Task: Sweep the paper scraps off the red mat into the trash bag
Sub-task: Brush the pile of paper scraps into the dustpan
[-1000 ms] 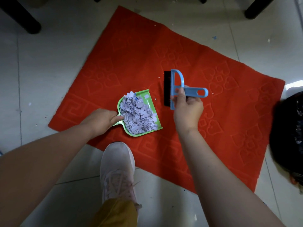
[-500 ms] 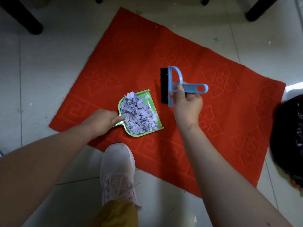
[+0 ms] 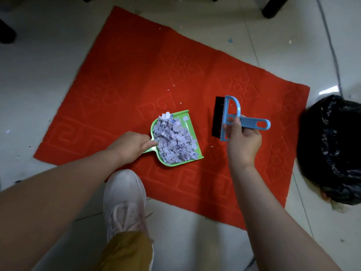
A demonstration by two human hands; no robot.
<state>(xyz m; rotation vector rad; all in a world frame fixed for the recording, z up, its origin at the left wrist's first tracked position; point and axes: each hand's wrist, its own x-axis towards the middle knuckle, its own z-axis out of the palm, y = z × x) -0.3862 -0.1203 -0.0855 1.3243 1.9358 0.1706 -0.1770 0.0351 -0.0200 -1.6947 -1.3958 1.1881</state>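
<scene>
The left hand (image 3: 131,146) grips the handle of a green dustpan (image 3: 192,133) that sits on the red mat (image 3: 136,75), its tray heaped with pale paper scraps (image 3: 172,142). The right hand (image 3: 243,142) curls around the handle of a blue hand brush (image 3: 232,116), held just to the right of the dustpan with its black bristles pointing left toward it. A few tiny scraps lie loose on the mat near the pan. The black trash bag (image 3: 332,149) stands open on the tiled floor (image 3: 39,65) at the mat's right end. A white sneaker (image 3: 125,200) rests at the mat's near edge.
</scene>
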